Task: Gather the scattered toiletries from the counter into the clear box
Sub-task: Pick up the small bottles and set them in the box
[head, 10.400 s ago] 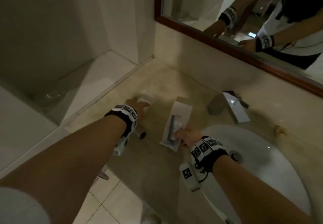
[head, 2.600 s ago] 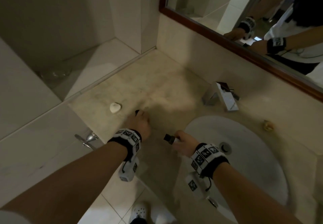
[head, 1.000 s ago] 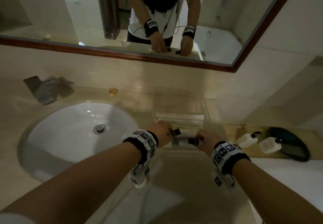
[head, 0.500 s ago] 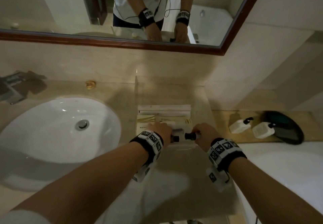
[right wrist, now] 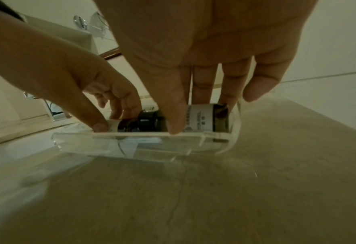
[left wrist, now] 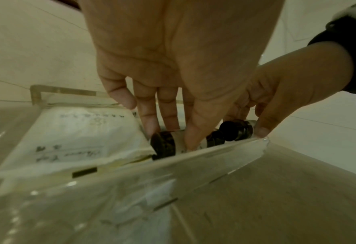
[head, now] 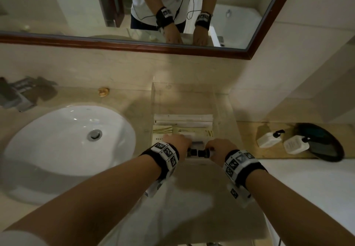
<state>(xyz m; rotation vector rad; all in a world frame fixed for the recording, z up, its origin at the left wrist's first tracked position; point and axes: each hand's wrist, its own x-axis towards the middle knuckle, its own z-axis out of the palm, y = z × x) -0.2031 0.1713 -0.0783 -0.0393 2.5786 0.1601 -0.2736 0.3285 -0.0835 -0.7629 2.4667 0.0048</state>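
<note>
Packets point(head: 183, 125) lie flat across the far half of the clear box point(head: 153, 100) at the counter's back edge beside the sink point(head: 38, 149), while along its near wall I pinch one small dark-capped bottle in my left hand point(head: 177, 143) and another point(right wrist: 206, 118) in my right hand point(head: 221, 147), caps meeting.

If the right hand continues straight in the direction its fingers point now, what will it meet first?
Probably the floor of the clear box. The right hand points downward into it and holds a small bottle lying just behind the front wall. Whether the bottle already rests on the floor, I cannot tell.
</note>
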